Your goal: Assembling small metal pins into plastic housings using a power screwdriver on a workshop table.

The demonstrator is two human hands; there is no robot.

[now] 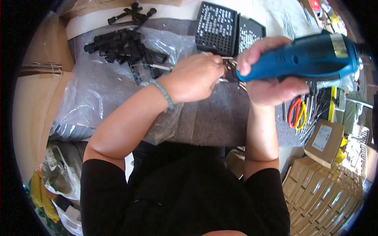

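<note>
Gripping: right hand [271, 84] wrapped around a blue power tool [303, 59], its tip aimed at the left hand. Left hand [195, 76], beaded bracelet [163, 93] at the wrist, fingers pressed together pinching a small metal pin [227, 58]. Grey tabletop [212, 118] beneath. Nearby: black plastic parts [122, 47] on a clear bag [94, 90], two black pin trays [216, 27], orange-handled scissors [295, 112].

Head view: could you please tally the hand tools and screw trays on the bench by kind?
Blue power screwdriver, in the right hand: 1
Black screw trays: 2
Orange-and-yellow-handled scissors: 1
Total: 4
</note>
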